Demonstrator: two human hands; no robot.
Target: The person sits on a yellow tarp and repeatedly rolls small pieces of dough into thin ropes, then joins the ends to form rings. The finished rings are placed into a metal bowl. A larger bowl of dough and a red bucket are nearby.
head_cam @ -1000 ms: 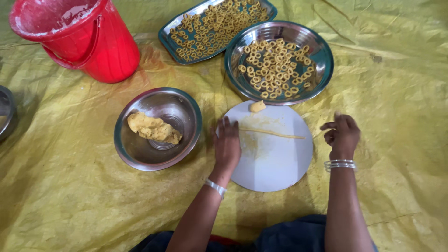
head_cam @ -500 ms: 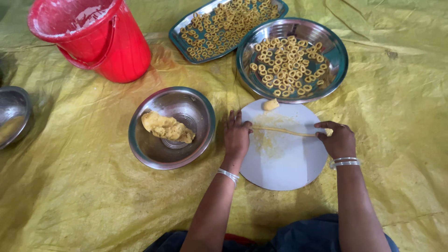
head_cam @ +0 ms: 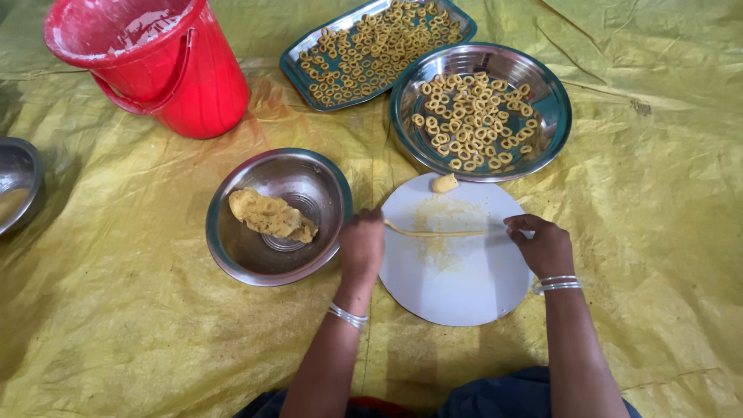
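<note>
A wide yellow sheet [head_cam: 116,325] covers the whole ground, wrinkled in many places. At the far left stands a red bucket [head_cam: 166,66] with a handle and pale dusty marks inside. To the right of it, at the far edge, lies a rectangular steel tray [head_cam: 298,66] filled with small dough rings [head_cam: 371,50]. Just beside it, touching its near right corner, is a round steel plate [head_cam: 553,116] that holds more rings [head_cam: 472,120] of the same kind.

Near the middle lies a flat round white board [head_cam: 457,286], with yellowish smears on its surface. Left of the board, just beside it, sits a steel bowl [head_cam: 232,255] with a lump of yellow dough [head_cam: 269,215] inside. Another steel bowl [head_cam: 15,186] is cut by the left edge of the view.

On the board a thin dough rope [head_cam: 437,231] lies stretched from left to right. The left hand [head_cam: 362,246] rests at the left edge of the board, the fingers curled down onto the left end of the rope; if they pinch it or only press it, I cannot tell. The right hand [head_cam: 546,244] is on the right side of the board, fingers bent, the tips meeting the right end of the rope. Both wrists carry thin silver bangles [head_cam: 557,283]. A small piece of dough [head_cam: 444,183] sits on the far edge of the board, close to the round plate.
</note>
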